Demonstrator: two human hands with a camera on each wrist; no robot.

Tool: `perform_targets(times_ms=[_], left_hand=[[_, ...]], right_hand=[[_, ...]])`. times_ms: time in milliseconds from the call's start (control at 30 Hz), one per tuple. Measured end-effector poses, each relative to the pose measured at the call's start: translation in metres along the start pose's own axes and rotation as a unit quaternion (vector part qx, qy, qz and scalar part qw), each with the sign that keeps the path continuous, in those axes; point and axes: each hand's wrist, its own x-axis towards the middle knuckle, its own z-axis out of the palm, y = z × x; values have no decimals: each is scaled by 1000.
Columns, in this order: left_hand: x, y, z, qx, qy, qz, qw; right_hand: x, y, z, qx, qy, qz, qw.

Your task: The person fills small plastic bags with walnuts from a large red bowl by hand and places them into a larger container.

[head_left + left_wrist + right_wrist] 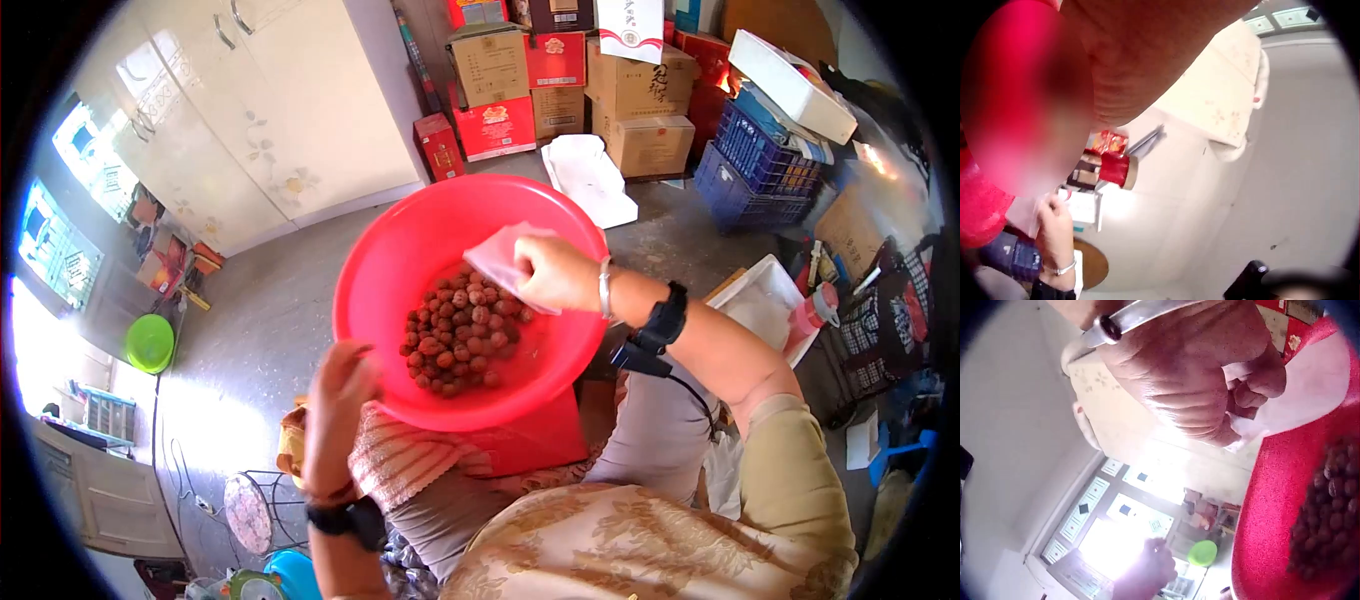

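Note:
A wide red plastic basin (385,240) stands on a red box (540,440) before the person's knees. Heaped in its bottom are many round, wrinkled brown nuts (455,325) that look like walnuts. Over the basin's right side, my right hand (565,272) grips a thin translucent plastic bag (1310,387) with curled fingers. The bag (500,255) hangs flat above the nuts and covers a few of them. My left hand (340,400), blurred, is raised by the basin's left rim, its fingers loosely bent and holding nothing.
Stacked cartons (640,85) and blue crates (755,165) stand at the back right. A white foam piece (590,180) lies on the floor behind the basin. Beside my right arm is a white foam box (760,300). A round stool (248,512) and a green basin (150,343) are at left.

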Motion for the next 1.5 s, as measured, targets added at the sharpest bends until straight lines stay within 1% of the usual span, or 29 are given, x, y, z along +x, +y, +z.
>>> perform_targets(times_ms=[33,133,167,200,267,300,333,400,467,500,567,600,667,700,733,800,833,900,933,1000,1067,1100,1133,1167,1200,1267,1400,1467,1500], left_hand=[[17,-1,20,68,-67,21,995],[51,-24,93,74,-110,-26,991],[57,-24,115,45,-112,-64,991],[68,-49,132,85,-81,-25,993],[82,-70,151,-2,-84,-85,993],[92,-91,156,3,-88,-87,992],[101,-116,161,-17,-72,-58,996],[107,-137,164,-39,-57,-29,997],[110,-146,160,62,-26,32,997],[113,-157,158,63,-26,31,997],[121,-180,150,92,-25,11,995],[119,-175,148,92,-27,9,995],[111,-155,142,188,-92,2,978],[117,-164,144,125,-107,0,986],[118,-172,141,123,-108,-1,987],[121,-178,138,264,-106,90,954],[124,-179,139,263,-106,87,955],[129,-182,138,119,-144,-27,982],[127,-169,137,121,-144,-31,982],[120,-144,134,48,-152,-138,978],[125,-172,130,52,-140,-158,976],[126,-177,130,210,-193,-60,957],[126,-182,130,359,-239,40,901],[126,-188,131,364,-312,8,877],[128,-203,130,364,-312,8,877],[132,-249,129,362,-425,81,826],[114,-224,132,379,-418,68,823],[106,-201,135,399,-418,25,816],[108,-207,135,399,-419,26,816]], right_hand=[[1,-2,14,14,-15,15,1000],[5,17,52,12,-5,-70,997],[3,16,55,15,-56,-36,998],[2,13,55,3,-109,5,994],[0,24,65,-7,-105,37,994],[1,33,71,-3,-103,40,994],[-1,44,77,-5,-96,30,995],[-1,53,76,-9,-90,20,996],[3,54,67,-18,-117,64,991],[4,55,62,-5,-96,84,992],[11,61,52,-19,-106,91,990],[13,63,47,-35,-115,97,988],[14,55,35,-47,-130,94,986],[14,53,33,-35,-118,89,988],[15,51,33,-23,-107,84,990],[16,47,33,-31,-108,91,989],[15,46,32,-64,-89,86,990],[15,51,39,-131,-70,61,987],[15,53,41,-127,-72,62,987],[16,55,42,-186,-129,77,971],[15,54,43,-193,-134,85,968],[15,54,43,-202,-139,92,965],[14,54,43,-201,-139,92,965],[14,55,44,-200,-138,91,966],[14,56,44,-199,-135,90,967],[15,54,44,-201,-157,96,962],[14,55,46,-203,-207,92,953],[14,54,46,-200,-217,107,949],[14,53,46,-197,-230,120,945]])
